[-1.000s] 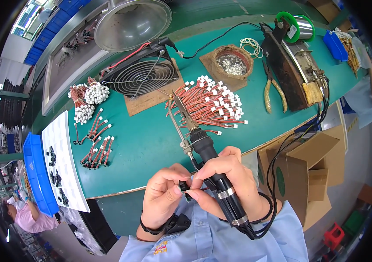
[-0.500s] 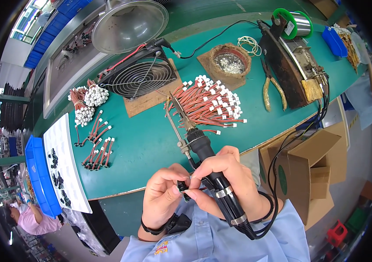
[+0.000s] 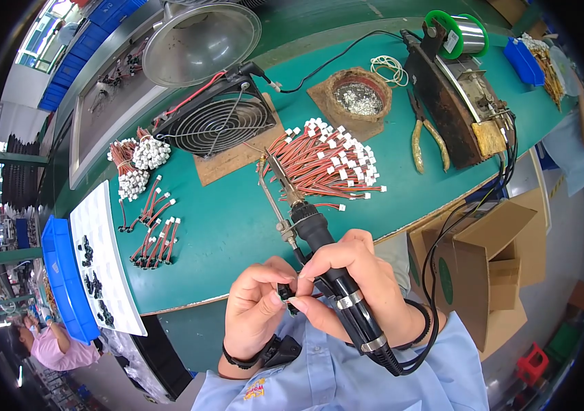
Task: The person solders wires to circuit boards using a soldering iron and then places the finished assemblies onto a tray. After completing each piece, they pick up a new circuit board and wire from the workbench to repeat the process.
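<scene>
Close to my body, my left hand (image 3: 252, 306) pinches a small black component (image 3: 284, 292) between thumb and fingers. My right hand (image 3: 369, 288) is wrapped around a black soldering iron (image 3: 314, 228), whose metal tip and thin feed tube point up and away over the table. The right thumb and forefinger also meet at the black component, where a short bit of wire seems to show; the fingers hide most of it. Beyond the iron's tip lies a heap of red-and-black wires (image 3: 323, 161) with white connectors.
A fan (image 3: 220, 123) and a round pot of metal bits (image 3: 359, 100) stand behind the wires. Pliers (image 3: 429, 140) lie beside a solder spool (image 3: 469, 35). To the left are finished-looking wire pieces (image 3: 155, 240), a white tray (image 3: 110, 267) and a blue bin (image 3: 66, 281). Cardboard boxes (image 3: 473, 274) stand at right.
Both hands keep nearly the same grip and place. The view has shifted very slightly; otherwise the things on the table lie as before.
</scene>
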Available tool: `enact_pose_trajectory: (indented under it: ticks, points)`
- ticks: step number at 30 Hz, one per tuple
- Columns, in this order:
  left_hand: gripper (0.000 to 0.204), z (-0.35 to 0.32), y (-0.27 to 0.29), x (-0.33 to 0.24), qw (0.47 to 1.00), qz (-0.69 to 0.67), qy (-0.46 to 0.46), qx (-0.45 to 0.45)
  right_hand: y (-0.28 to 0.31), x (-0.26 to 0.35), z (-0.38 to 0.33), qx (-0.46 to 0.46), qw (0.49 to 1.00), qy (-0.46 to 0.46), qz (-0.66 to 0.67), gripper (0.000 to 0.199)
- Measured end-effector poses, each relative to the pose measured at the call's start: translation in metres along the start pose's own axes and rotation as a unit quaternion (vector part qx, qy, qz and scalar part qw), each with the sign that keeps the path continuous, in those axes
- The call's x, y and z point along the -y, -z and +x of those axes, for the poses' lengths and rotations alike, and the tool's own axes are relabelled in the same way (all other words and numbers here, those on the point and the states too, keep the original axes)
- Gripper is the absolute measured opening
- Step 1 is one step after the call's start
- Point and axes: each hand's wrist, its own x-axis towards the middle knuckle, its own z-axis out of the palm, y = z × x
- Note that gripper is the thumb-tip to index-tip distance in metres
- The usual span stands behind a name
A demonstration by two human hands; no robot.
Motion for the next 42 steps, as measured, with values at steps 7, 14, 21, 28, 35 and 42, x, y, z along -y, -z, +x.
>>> enact_pose_trajectory:
  ticks: [7,14,21,28,35,42]
  points:
    - [0.020,0.000,-0.002,-0.001,1.000,-0.003,0.004,-0.002,-0.001,-0.001,0.000,-0.002,1.000,0.005,0.001,0.043]
    - [0.020,-0.001,0.000,0.001,1.000,-0.011,0.007,-0.001,-0.001,-0.003,0.000,-0.007,1.000,0.018,-0.002,0.042]
    - [0.020,-0.001,0.002,0.000,1.000,-0.009,0.010,0.004,-0.003,-0.004,0.000,-0.009,1.000,0.022,-0.002,0.042]
    - [0.020,-0.001,0.003,0.000,1.000,0.000,0.008,0.003,-0.003,-0.003,0.001,-0.006,1.000,0.022,0.004,0.043]
    - [0.022,-0.002,0.006,-0.004,1.000,0.021,0.006,0.012,0.000,-0.005,0.001,0.009,1.000,0.029,-0.003,0.043]
    - [0.018,0.000,0.006,-0.010,0.998,0.053,0.012,0.024,0.002,-0.006,0.001,0.023,0.999,0.023,-0.008,0.042]
